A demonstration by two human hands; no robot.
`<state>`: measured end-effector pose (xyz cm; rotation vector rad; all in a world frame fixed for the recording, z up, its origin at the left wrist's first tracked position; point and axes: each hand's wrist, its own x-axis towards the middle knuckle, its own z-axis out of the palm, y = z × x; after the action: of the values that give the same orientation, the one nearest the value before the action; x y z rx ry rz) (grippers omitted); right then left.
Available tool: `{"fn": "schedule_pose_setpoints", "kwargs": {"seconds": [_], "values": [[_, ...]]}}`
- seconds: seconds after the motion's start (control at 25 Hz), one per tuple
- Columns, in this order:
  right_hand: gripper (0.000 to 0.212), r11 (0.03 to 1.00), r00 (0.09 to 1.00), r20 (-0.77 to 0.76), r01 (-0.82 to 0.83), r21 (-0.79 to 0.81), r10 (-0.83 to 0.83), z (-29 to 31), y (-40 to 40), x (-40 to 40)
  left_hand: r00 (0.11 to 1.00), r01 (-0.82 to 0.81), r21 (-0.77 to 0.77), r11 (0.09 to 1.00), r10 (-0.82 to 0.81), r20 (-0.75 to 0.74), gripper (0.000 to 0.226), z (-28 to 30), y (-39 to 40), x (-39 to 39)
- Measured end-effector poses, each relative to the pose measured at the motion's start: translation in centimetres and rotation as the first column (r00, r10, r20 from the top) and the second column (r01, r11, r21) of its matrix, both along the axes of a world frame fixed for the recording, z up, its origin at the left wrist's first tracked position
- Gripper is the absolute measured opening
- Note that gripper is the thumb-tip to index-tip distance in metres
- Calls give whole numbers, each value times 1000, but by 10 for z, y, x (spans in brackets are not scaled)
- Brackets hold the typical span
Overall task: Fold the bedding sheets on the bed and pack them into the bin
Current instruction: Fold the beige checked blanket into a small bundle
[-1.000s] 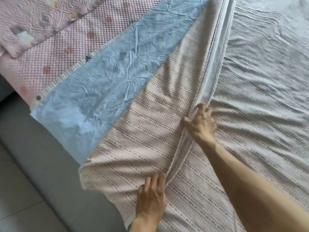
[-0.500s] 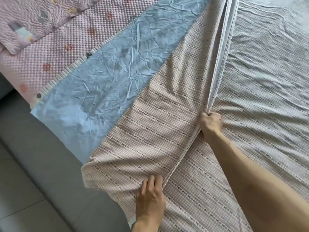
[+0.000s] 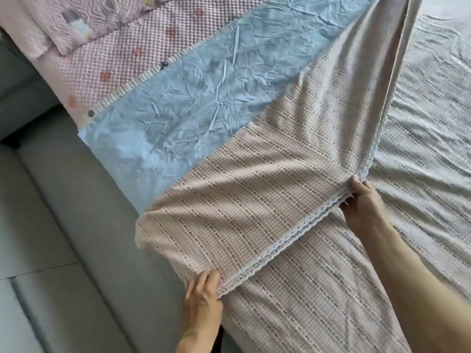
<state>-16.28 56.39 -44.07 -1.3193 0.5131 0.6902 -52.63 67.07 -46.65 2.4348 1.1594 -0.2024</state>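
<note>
On the bed, left hand [image 3: 202, 296] and right hand [image 3: 362, 202] each grip one checked sheet's [image 3: 242, 200] lace edge.

The folded sheet [image 3: 244, 200] lies on the bed [image 3: 428, 128]; a wrinkled sheet [image 3: 183, 103] lies left of it, a quilted cover [image 3: 102, 54] farther left.

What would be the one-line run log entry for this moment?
step: folding checked sheet | left hand: pinches lace edge, near end | right hand: grips lace edge, far end | beneath: blue sheet | bin: not visible
</note>
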Motion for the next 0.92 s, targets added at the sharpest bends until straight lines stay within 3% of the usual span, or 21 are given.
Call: {"fn": "schedule_pose_setpoints", "kwargs": {"seconds": [0.12, 0.28, 0.36, 0.52, 0.6, 0.68, 0.92], "values": [[16, 999, 999, -36, -7, 34, 8, 4, -45, -15, 999, -34, -28, 999, 34, 17, 73, 12, -42, -18], [12, 997, 997, -64, -55, -53, 52, 9, -92, -31, 993, -119, -122, 985, 119, -9, 83, 21, -121, -46], [9, 993, 996, -67, -72, -93, 66, 16, -120, -40, 990, -128, -145, 981, 136, 47, 84, 28, -159, -56], [11, 982, 994, -51, -105, -157, 98, 30, -170, -67, 990, -142, -203, 969, 137, -40, 62, 42, -198, -72], [11, 977, 993, -50, -110, -183, 103, 32, -190, -81, 991, -132, -221, 966, 134, -7, 70, 32, -213, -88], [12, 965, 991, -41, -134, -227, 128, 36, -215, -99, 993, -113, -122, 986, 114, 3, 74, 25, -228, -108], [21, 908, 983, 20, -159, -389, 180, 75, -301, -112, 992, -98, -143, 985, 107, 62, 58, 51, -317, -122]]}}
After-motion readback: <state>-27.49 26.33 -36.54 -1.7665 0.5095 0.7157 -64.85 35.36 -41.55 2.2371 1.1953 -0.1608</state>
